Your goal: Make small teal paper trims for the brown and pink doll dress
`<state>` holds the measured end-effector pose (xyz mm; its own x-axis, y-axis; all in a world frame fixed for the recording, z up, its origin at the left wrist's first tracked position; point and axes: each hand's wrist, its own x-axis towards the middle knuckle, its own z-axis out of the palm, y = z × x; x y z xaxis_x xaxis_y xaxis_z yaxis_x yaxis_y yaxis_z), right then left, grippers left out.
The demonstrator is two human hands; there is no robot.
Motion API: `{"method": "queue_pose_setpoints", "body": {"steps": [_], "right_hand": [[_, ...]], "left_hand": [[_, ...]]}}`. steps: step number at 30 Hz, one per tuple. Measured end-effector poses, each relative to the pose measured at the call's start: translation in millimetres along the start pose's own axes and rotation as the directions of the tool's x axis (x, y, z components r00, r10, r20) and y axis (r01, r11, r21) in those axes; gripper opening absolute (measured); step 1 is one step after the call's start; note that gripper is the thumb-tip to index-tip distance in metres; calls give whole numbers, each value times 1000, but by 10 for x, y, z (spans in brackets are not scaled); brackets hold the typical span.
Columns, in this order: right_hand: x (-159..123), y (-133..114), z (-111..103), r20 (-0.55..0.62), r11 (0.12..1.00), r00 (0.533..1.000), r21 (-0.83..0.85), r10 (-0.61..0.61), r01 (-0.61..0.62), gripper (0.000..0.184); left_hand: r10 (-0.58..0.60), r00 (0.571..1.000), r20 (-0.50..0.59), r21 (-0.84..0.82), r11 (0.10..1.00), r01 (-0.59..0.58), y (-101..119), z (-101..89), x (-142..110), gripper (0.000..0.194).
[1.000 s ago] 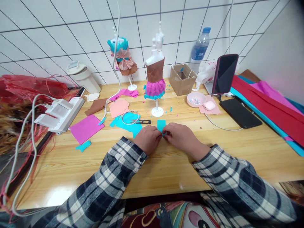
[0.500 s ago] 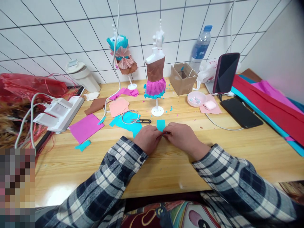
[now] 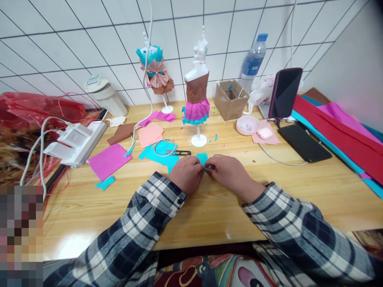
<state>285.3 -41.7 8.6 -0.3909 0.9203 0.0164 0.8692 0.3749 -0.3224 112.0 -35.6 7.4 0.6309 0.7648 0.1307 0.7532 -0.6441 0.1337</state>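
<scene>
Blue square (image 3: 202, 159) has tilted slightly; left hand (image 3: 187, 173) and right hand (image 3: 228, 173) pinch its near edge. Wooden table (image 3: 224, 219) bears scraps (image 3: 105, 183); white tiled wall (image 3: 103, 44) stands behind.

A head-worn camera looks forward and down from above and behind the nearby left hand (image 3: 187, 173) and right hand (image 3: 226, 173), taking in the tabletop (image 3: 209, 219) around them and tiled wall (image 3: 116, 30) beyond.

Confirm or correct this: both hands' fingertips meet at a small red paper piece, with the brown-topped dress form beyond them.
Wrong colour: the head view shows that the small paper piece is blue. The left hand and right hand do meet at it, with the brown-topped dress form beyond.
</scene>
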Motion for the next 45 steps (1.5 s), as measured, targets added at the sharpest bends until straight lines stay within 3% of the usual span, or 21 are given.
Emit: {"method": "queue_pose_setpoints", "body": {"steps": [4,10,15,22,33,39,45], "right_hand": [[-7,3,-5,19,1000,1000,-18,-2,3,15],[-6,-1,-2,26,999,1000,-49,6,-4,20],[5,0,11,29,999,1000,-35,11,-10,17],[1,23,23,-12,1000,1000,6,-10,10,14],[11,23,29,-3,999,1000,32,13,-13,12],[16,25,25,18,999,1000,38,24,-25,13],[29,16,13,33,999,999,29,23,-24,16]], "left_hand": [[5,1000,26,-6,1000,-5,-7,-16,6,22],[-83,990,115,15,997,82,19,-48,1,23],[9,998,66,45,999,-12,19,-50,6,21],[58,998,-8,-9,998,-58,-28,-13,0,20],[31,999,28,-12,999,-31,-40,9,26,21],[52,998,-35,-27,998,-53,-21,-16,23,20],[-6,999,38,-20,1000,6,-14,-22,23,17]]}}
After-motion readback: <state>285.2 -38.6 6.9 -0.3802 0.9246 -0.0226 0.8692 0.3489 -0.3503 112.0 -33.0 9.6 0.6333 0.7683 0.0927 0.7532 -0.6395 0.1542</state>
